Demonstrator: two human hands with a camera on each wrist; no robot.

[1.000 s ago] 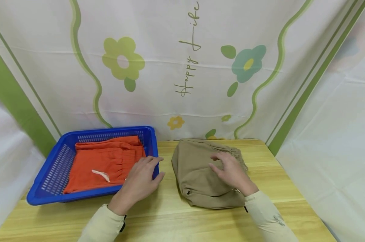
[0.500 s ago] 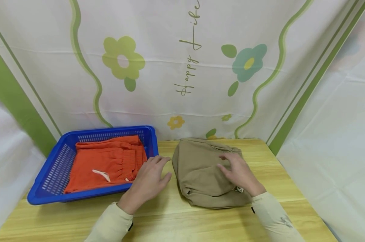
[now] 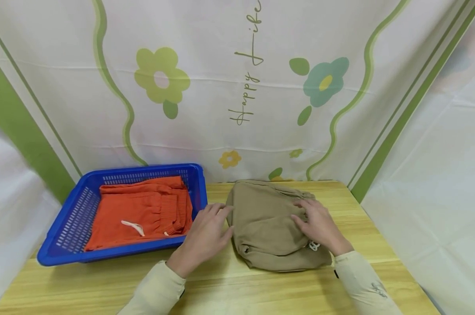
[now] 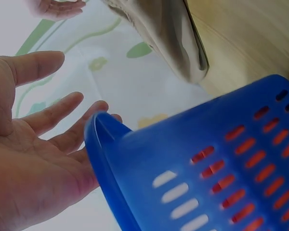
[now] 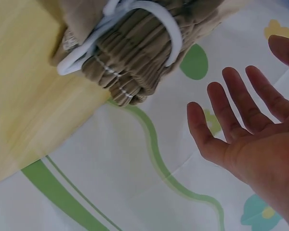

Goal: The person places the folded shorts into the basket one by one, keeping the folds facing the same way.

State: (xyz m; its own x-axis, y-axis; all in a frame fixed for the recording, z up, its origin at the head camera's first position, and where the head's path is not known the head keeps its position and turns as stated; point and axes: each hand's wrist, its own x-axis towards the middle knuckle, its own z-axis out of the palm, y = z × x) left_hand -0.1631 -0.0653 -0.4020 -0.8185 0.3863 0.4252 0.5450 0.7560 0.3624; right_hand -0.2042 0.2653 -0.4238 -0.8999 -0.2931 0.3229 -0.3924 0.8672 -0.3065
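Folded khaki drawstring pants (image 3: 266, 227) lie on the wooden table in the head view. Their gathered waistband (image 5: 135, 57) and white drawstring (image 5: 156, 14) show up close in the right wrist view. My left hand (image 3: 203, 236), fingers relaxed and spread, hovers between the blue basket (image 3: 121, 253) and the pants' left edge, its fingertips overlapping that edge. Over the right part of the pants, near the waistband, is my right hand (image 3: 320, 225), with loosely bent fingers and nothing in its grasp. Both palms appear bare in the wrist views.
Orange drawstring pants (image 3: 132, 214) lie folded inside the basket at the left. A white curtain (image 3: 205, 122) with printed flowers hangs right behind the table (image 3: 237, 293), and more white cloth closes off both sides.
My left hand has moved right, from over the basket's rim to the khaki pants' left edge. My right hand has shifted slightly right, and the white drawstring has come into sight beneath it.
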